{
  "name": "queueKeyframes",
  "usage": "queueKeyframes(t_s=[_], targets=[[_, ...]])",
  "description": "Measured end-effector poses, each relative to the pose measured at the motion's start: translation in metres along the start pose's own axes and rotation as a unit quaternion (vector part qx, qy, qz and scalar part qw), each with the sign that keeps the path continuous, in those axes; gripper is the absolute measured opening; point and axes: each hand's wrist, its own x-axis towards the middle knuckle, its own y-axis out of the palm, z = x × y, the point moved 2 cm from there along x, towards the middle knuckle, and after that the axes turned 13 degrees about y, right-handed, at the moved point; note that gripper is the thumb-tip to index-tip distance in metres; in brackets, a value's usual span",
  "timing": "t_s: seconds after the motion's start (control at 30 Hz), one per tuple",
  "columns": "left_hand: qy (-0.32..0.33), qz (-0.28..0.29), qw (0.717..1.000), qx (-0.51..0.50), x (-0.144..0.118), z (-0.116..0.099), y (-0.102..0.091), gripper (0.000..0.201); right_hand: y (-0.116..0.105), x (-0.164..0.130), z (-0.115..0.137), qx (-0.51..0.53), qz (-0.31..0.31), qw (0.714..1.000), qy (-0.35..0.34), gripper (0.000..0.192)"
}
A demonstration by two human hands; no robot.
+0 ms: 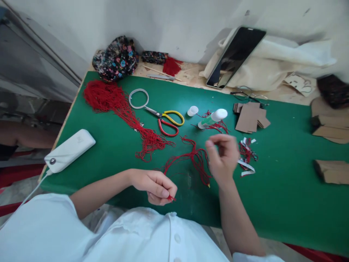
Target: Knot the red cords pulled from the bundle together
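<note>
Bare green tabletop (286,189) is lying open to the right of the scissors (166,120), past the paper scraps (247,156), reaching toward the cardboard pieces (251,116) at the far side. Left of the scissors, a red cord bundle (117,105) is sprawling across the way, with a white power bank (69,151) sitting beyond it. Just right of the scissors, a glue bottle (212,119) and its cap (193,110) are crowding the passage.

Your table (286,203), away from the cord work

At your left edge lies a white power bank (70,150); further back, scissors (166,120) with a ring (139,98) just beside their tips. A glue stick (212,118) lies near its cap (193,110), with cardboard pieces (251,117) to the right. A phone (236,56) leans at the back, a floral pouch (117,58) in the corner.
</note>
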Motion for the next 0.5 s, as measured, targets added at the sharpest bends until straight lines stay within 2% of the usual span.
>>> queueKeyframes(t_s=[0.07, 0.13, 0.27, 0.5], targets=[[0.006, -0.021, 1.0, 0.003, 0.003, 0.001, -0.002, 0.041, 0.022, -0.011, 0.001, -0.153, 0.122, 0.978, -0.067, 0.009], [0.026, -0.057, 0.998, 0.013, 0.005, 0.0, -0.005, 0.039, 0.039, -0.02, 0.0, -0.266, 0.161, 0.945, -0.103, 0.015], [0.07, -0.116, 0.991, 0.012, 0.01, -0.001, -0.013, 0.039, 0.055, -0.029, -0.004, -0.353, 0.153, 0.918, -0.102, 0.018], [0.086, -0.154, 0.984, 0.011, 0.012, 0.004, -0.026, 0.035, 0.057, -0.028, -0.01, -0.369, 0.158, 0.912, -0.081, 0.015]])
